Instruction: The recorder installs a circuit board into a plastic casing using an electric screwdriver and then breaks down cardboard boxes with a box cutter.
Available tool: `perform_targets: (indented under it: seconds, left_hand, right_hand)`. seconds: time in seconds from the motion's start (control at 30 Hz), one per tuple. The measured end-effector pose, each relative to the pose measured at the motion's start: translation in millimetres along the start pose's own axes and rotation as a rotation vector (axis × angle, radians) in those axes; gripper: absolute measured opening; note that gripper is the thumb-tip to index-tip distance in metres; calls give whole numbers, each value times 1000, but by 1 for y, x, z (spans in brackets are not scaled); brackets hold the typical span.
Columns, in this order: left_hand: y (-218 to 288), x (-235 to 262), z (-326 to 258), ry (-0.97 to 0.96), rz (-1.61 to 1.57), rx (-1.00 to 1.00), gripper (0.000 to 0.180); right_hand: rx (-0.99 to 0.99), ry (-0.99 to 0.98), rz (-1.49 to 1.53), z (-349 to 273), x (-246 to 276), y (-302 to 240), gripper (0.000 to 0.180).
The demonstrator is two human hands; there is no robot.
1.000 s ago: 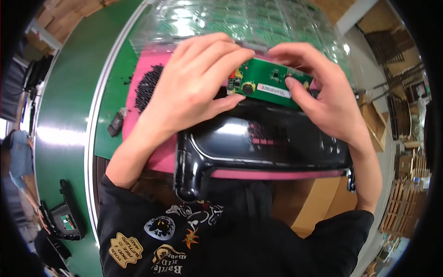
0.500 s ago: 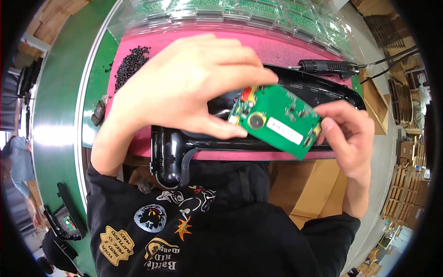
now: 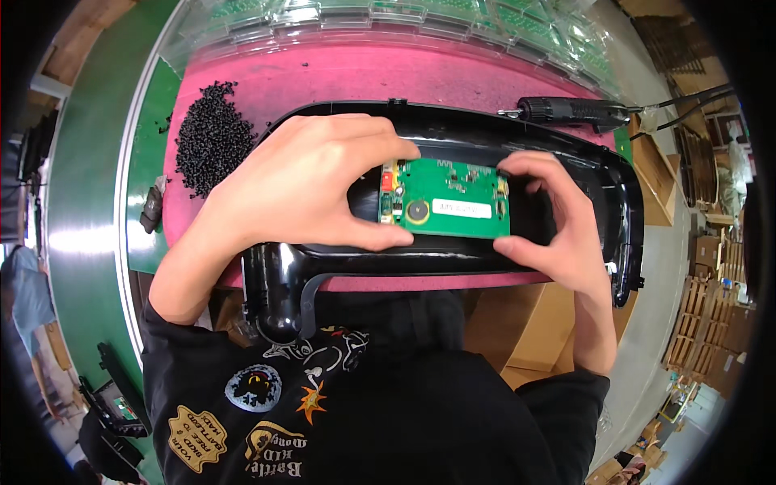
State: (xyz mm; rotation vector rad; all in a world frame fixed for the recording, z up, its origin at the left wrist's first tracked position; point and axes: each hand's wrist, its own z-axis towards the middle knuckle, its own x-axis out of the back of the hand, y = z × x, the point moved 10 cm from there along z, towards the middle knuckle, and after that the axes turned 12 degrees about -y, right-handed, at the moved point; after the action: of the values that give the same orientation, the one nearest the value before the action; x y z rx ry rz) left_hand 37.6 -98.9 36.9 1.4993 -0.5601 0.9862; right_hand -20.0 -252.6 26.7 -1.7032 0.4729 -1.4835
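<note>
A green circuit board (image 3: 453,182) with a white label, a round dark part and a red-and-yellow connector is held level between both hands. My left hand (image 3: 323,178) grips its left end, thumb at the near corner and fingers at the far corner. My right hand (image 3: 562,222) pinches the right end in the same way. Below the board lies a glossy black plastic housing (image 3: 364,263), its hollow side up, with a curved arm at its near left. Whether the board touches the housing I cannot tell.
A heap of small black screws (image 3: 212,137) lies left on the pink mat (image 3: 267,77). At the far right rests a black electric screwdriver (image 3: 570,111) with cables. Clear plastic trays (image 3: 388,28) of green boards line the back. An open cardboard box (image 3: 525,331) stands below the table edge.
The board has gone from tilted to level and moved slightly left. My right hand has shifted left and now spans its right end. The housing appears further uncovered.
</note>
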Motion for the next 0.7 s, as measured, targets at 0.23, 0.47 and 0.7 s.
perform_targets:
  seconds: [0.23, 0.47, 0.7]
  left_hand:
    - [-10, -6, -4, 62, 115, 75, 59]
    - [-15, -11, -2, 41, 152, 96, 58]
    - [-14, -10, -2, 44, 183, 90, 58]
  right_hand:
    - [-76, 13, -158, 11, -12, -1, 56]
    - [-113, 9, -211, 13, -16, 4, 56]
    - [-107, 16, -228, 13, -17, 6, 56]
